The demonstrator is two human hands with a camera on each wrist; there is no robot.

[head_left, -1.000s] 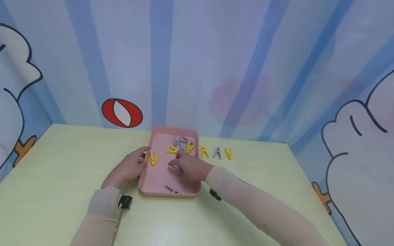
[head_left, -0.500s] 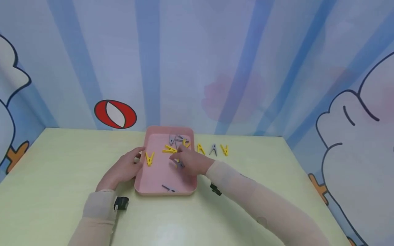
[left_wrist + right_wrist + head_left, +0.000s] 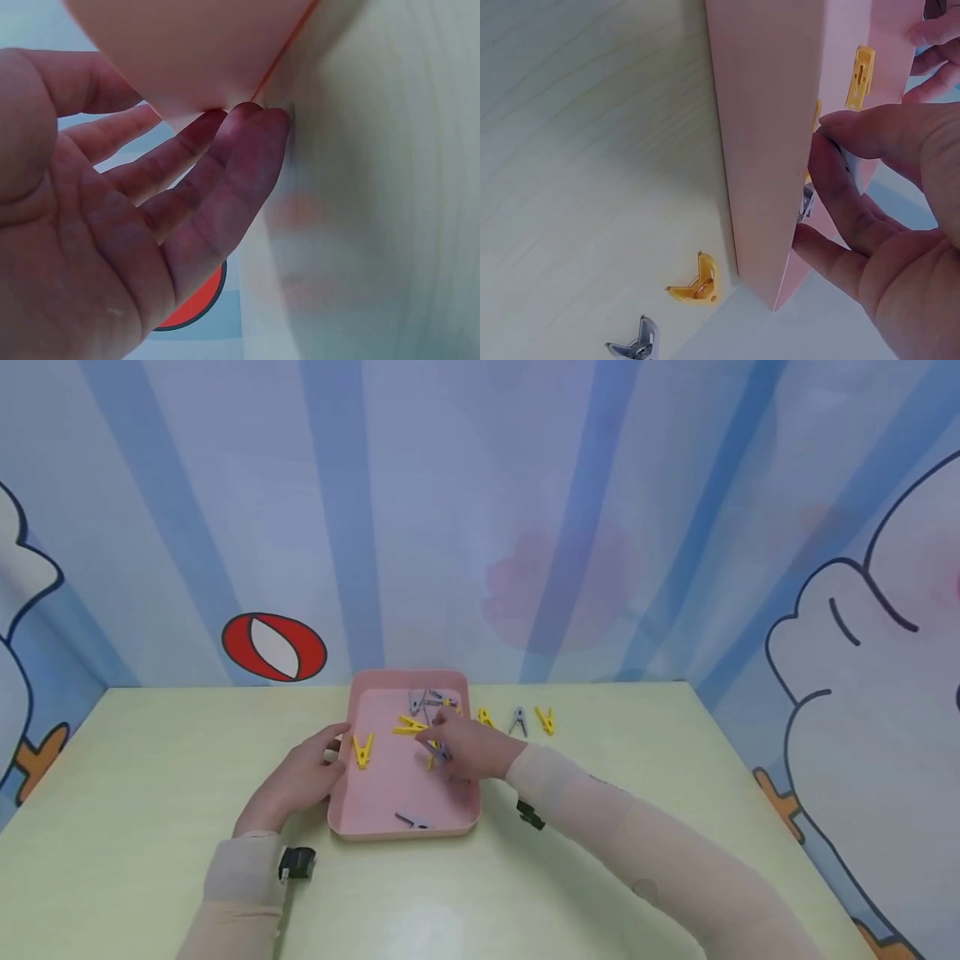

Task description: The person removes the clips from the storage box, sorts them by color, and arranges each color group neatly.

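A pink tray (image 3: 386, 797) holds several yellow and grey clothespins. My right hand (image 3: 480, 747) reaches over its right side, thumb and index finger pinching a grey clothespin (image 3: 437, 750), which is mostly covered by fingers in the right wrist view. Just below those fingertips, part of a yellow clothespin (image 3: 431, 762) shows. The left hand (image 3: 300, 777) rests its fingertips against the tray's outer left wall (image 3: 202, 52), fingers slightly bent. Inside near that wall lies a yellow clothespin (image 3: 363, 752); another yellow clothespin (image 3: 409, 725) is near the right fingertips.
Right of the tray, a yellow clothespin (image 3: 486, 718), a grey clothespin (image 3: 518, 721) and a second yellow clothespin (image 3: 545, 720) form a row on the table (image 3: 600, 777). One grey clothespin (image 3: 411, 821) lies at the tray's near end. A patterned curtain (image 3: 435, 527) stands behind.
The right fingers have closed on the grey clothespin and shifted slightly within the tray. My left hand stays against the tray wall. The head view has turned a little.
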